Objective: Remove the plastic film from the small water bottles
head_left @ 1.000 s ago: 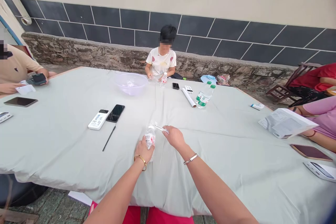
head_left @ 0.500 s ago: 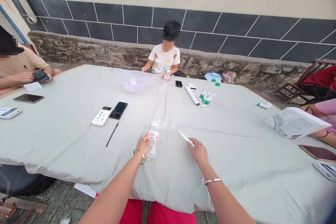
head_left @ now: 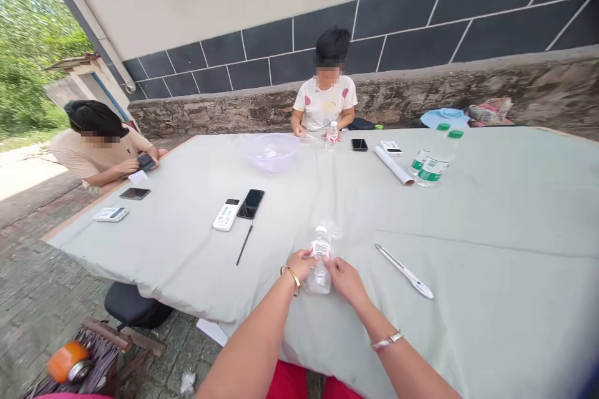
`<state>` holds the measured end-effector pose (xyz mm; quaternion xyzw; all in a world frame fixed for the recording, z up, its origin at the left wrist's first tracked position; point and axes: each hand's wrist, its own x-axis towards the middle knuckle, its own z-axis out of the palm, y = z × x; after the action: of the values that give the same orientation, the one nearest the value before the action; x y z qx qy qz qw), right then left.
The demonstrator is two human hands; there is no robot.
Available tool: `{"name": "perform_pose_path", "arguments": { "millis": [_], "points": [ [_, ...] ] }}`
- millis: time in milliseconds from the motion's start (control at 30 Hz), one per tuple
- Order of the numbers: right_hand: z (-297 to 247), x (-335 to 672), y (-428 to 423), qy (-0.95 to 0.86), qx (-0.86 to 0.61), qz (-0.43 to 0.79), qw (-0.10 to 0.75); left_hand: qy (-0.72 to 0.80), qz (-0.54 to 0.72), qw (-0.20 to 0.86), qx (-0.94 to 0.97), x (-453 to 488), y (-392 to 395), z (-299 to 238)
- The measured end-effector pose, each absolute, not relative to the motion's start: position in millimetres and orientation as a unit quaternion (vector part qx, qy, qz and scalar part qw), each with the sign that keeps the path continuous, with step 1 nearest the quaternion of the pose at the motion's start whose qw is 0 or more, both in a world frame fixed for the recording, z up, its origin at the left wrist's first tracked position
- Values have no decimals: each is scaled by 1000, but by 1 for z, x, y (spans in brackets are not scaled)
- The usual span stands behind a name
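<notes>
A small clear plastic bottle with a white cap and a red-and-white label stands or leans on the cloth in front of me. My left hand grips its left side, fingers closed around the label area. From the right, my right hand pinches the bottle near the label's lower edge. Thin clear plastic film lies behind the cap. To the right of my right hand rests a slim white tool that looks like a utility knife, touched by neither hand.
On the cloth-covered table lie a white device, a black phone and a thin black strap. Farther back are a purple basin, a paper roll and green-capped bottles. Two people sit at the table.
My right hand has put the slim white tool down on the cloth and moved left to take hold of the bottle. My left hand stays on the bottle. The view has turned left.
</notes>
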<state>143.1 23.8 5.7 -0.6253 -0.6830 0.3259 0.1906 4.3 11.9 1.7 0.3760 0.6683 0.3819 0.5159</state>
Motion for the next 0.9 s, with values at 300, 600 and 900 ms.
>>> {"name": "perform_pose_path", "arguments": {
  "millis": [300, 600, 900],
  "points": [
    [-5, 173, 24, -602, -643, 401, 250, 694, 358, 511, 360, 0, 18, 3],
    [-11, 180, 25, -612, -648, 405, 206, 751, 333, 392, 413, 18, 19, 25],
    [-6, 195, 20, -640, -677, 303, 201, 781, 255, 291, 490, -22, 8, 31]
  ]
}}
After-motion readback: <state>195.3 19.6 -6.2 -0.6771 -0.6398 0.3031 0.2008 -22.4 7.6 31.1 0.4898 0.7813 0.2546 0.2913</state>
